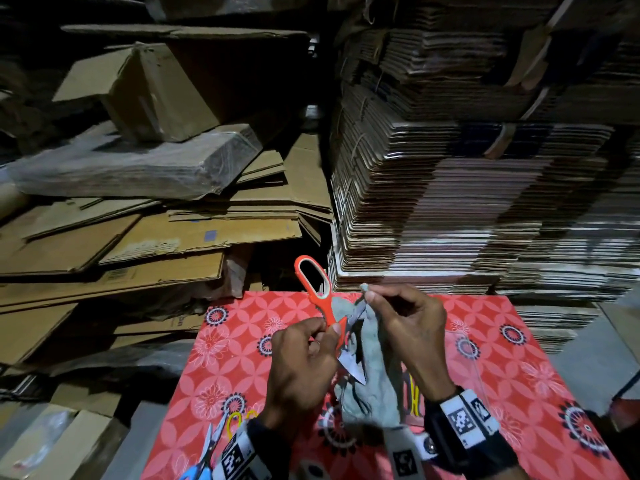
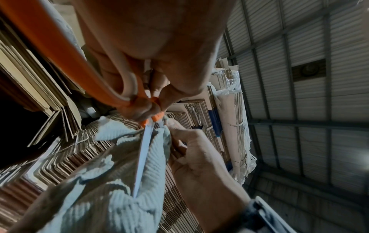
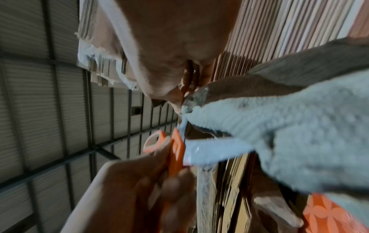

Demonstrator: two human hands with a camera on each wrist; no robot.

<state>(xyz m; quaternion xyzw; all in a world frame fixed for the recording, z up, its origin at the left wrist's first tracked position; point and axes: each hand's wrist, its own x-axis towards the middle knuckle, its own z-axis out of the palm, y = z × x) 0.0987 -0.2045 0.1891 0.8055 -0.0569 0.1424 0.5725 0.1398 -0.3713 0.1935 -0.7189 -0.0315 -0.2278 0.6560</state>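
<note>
My left hand (image 1: 313,344) grips orange-handled scissors (image 1: 313,282) near the pivot, one handle loop sticking up and the blades (image 1: 351,367) pointing down toward me. In the left wrist view the blade (image 2: 144,151) lies against the folds of a pale grey-blue ribbed cloth (image 2: 95,197). My right hand (image 1: 388,308) pinches the top corner of that cloth (image 1: 372,368), which hangs down over the red table. The right wrist view shows the cloth (image 3: 289,141) bunched over the blade (image 3: 209,151) beside the orange handle (image 3: 176,151).
The table wears a red flower-patterned cover (image 1: 502,358). Blue-handled scissors (image 1: 204,455) and yellow-handled scissors (image 1: 235,422) lie at its near left edge. Flattened cardboard (image 1: 138,237) is heaped to the left, and a tall stack of flat cartons (image 1: 467,202) stands behind the table.
</note>
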